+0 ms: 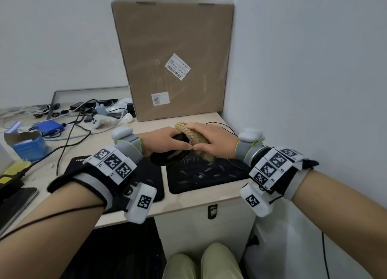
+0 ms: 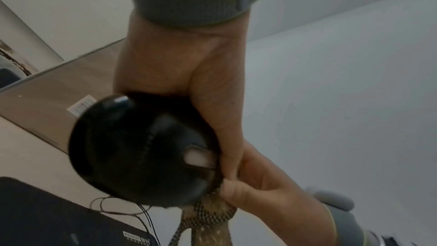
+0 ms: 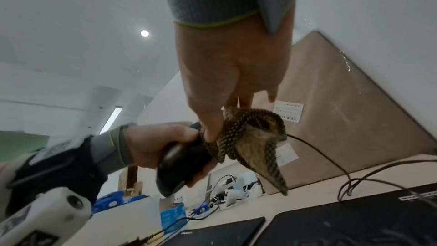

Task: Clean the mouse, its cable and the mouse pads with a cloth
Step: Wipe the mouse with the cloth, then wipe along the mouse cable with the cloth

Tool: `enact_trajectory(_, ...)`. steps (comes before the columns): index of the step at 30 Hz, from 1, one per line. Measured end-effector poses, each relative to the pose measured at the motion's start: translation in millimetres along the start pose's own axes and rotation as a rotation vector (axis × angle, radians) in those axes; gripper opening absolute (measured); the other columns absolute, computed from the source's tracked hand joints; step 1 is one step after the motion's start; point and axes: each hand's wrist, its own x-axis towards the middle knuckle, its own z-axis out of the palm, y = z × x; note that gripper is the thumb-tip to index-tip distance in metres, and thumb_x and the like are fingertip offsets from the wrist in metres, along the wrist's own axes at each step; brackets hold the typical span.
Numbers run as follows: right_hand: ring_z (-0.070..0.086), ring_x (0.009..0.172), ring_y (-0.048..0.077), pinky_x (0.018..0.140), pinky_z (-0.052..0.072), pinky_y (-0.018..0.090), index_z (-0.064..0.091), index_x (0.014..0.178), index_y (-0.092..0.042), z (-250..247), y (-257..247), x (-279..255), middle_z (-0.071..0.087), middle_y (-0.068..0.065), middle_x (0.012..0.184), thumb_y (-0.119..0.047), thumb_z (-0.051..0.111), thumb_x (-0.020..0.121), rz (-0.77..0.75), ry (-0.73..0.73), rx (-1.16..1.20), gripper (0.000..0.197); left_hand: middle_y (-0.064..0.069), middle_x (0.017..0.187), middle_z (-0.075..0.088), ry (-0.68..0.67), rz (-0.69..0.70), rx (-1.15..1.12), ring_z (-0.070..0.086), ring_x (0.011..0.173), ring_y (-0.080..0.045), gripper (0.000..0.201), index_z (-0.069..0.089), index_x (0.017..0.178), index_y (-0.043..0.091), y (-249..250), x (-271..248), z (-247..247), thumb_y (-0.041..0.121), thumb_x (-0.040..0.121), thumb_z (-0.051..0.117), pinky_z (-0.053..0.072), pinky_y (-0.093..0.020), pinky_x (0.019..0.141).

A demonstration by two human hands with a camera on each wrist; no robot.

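Left hand (image 1: 165, 141): the glossy black plastic computer mouse (image 2: 141, 149) is gripped around its sides and is held lifted above the two mats, its top turned away from the palm, as the left wrist view shows.
Right hand (image 1: 211, 140): a bunched tan woven cloth with a dark dotted weave (image 3: 250, 137) is pinched between thumb and fingers and is pressed against the front end of the mouse.
Cable: the thin black cable (image 3: 331, 158) is seen running from under the cloth down to the pale wooden desk (image 1: 188, 205), where it lies looped.
Mouse pads: a black fabric mouse pad with pale printed marks (image 1: 207, 174) lies below the hands; a second plain black mouse pad (image 1: 150, 180) lies just beside it on the left.
Progress: the mouse body is judged to be the step in hand; nothing shows the cable or the pads being wiped yet, so both are taken as left.
Pose: both forearms are extended forward, the hands meeting in front of a large brown cardboard box (image 1: 173, 56).
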Motion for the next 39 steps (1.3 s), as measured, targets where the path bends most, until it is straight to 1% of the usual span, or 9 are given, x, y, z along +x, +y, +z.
enact_trajectory(7, 0.058, 0.099, 0.023, 0.092, 0.035, 0.04, 0.057, 0.106, -0.014, 4, 9, -4, 0.065, 0.002, 0.098, -0.032, 0.051, 0.093, -0.009, 0.079, -0.246, 0.023, 0.011, 0.059, 0.064, -0.143, 0.039, -0.077, 0.058, 0.054, -0.003, 0.022, 0.063, 0.073, 0.02, 2, 1, -6, 0.035, 0.089, 0.06, 0.046, -0.019, 0.06)
enact_trajectory(9, 0.059, 0.097, 0.025, 0.089, 0.039, 0.044, 0.059, 0.102, -0.013, 6, 15, -4, 0.066, 0.003, 0.097, -0.032, 0.047, 0.093, -0.015, 0.087, -0.241, 0.024, 0.01, 0.063, 0.067, -0.188, 0.039, -0.149, 0.061, 0.057, -0.004, 0.025, 0.064, 0.081, 0.018, -2, 0, -5, 0.043, 0.086, 0.062, 0.048, -0.017, 0.059)
enact_trajectory(12, 0.06, 0.092, 0.03, 0.083, 0.042, 0.042, 0.059, 0.099, -0.009, 5, 24, -3, 0.067, 0.008, 0.094, -0.029, 0.048, 0.091, -0.003, 0.126, -0.212, 0.024, -0.001, 0.084, 0.074, -0.209, 0.042, -0.248, 0.069, 0.072, -0.011, 0.07, 0.067, 0.1, 0.016, -11, -2, -11, 0.07, 0.056, 0.071, 0.054, -0.02, 0.063)
enact_trajectory(19, 0.062, 0.086, 0.032, 0.071, 0.044, 0.035, 0.061, 0.097, -0.006, -19, 64, -15, 0.069, 0.013, 0.092, -0.02, 0.053, 0.093, 0.26, 0.259, -0.058, 0.017, -0.009, 0.085, 0.074, -0.128, 0.031, -0.52, 0.07, 0.071, -0.017, 0.093, 0.064, 0.11, 0.01, -54, -14, -44, 0.071, 0.041, 0.078, 0.058, -0.026, 0.064)
enact_trajectory(22, 0.062, 0.087, 0.032, 0.064, 0.03, 0.027, 0.062, 0.098, -0.007, -29, 84, -23, 0.068, 0.017, 0.092, -0.018, 0.054, 0.094, 0.412, 0.327, -0.056, 0.015, -0.012, 0.082, 0.073, -0.058, 0.01, -0.645, 0.071, 0.068, -0.017, 0.085, 0.064, 0.105, 0.008, -71, -23, -53, 0.068, 0.047, 0.077, 0.059, -0.028, 0.061)
enact_trajectory(25, 0.06, 0.093, 0.037, 0.068, 0.035, 0.031, 0.059, 0.093, -0.007, -34, 96, -21, 0.067, 0.021, 0.096, -0.022, 0.053, 0.093, 0.62, 0.346, -0.006, 0.016, -0.014, 0.08, 0.071, 0.057, -0.062, -0.73, 0.07, 0.064, -0.018, 0.062, 0.066, 0.1, 0.01, -76, -21, -51, 0.063, 0.072, 0.052, 0.059, -0.029, 0.064)
enact_trajectory(28, 0.058, 0.099, 0.035, 0.078, 0.041, 0.034, 0.061, 0.099, -0.003, -35, 100, -6, 0.064, 0.02, 0.101, -0.023, 0.051, 0.093, 0.74, 0.321, 0.099, 0.023, -0.011, 0.074, 0.072, 0.133, -0.117, -0.867, 0.07, 0.062, -0.018, 0.055, 0.075, 0.081, 0.015, -75, -7, -46, 0.064, 0.064, 0.057, 0.059, -0.028, 0.065)
enact_trajectory(34, 0.058, 0.04, 0.006, 0.047, 0.044, 0.019, 0.055, 0.075, -0.018, -42, 98, 31, 0.064, -0.003, 0.052, -0.027, 0.045, 0.096, 0.944, 0.327, 0.979, 0.025, -0.008, 0.081, 0.072, 0.225, -0.226, -1.201, 0.071, 0.071, -0.016, 0.048, 0.062, 0.091, 0.009, -77, 47, -39, 0.055, 0.088, 0.049, 0.058, -0.03, 0.072)
enact_trajectory(39, 0.054, 0.049, 0.005, 0.05, 0.039, 0.017, 0.057, 0.069, -0.022, -46, 122, 70, 0.06, -0.009, 0.042, -0.031, 0.047, 0.091, 0.955, 0.285, 1.137, 0.026, -0.012, 0.06, 0.071, 0.302, -0.358, -1.201, 0.064, 0.074, -0.022, 0.032, 0.055, 0.089, 0.009, -88, 104, -31, 0.041, 0.092, 0.054, 0.053, -0.035, 0.071)
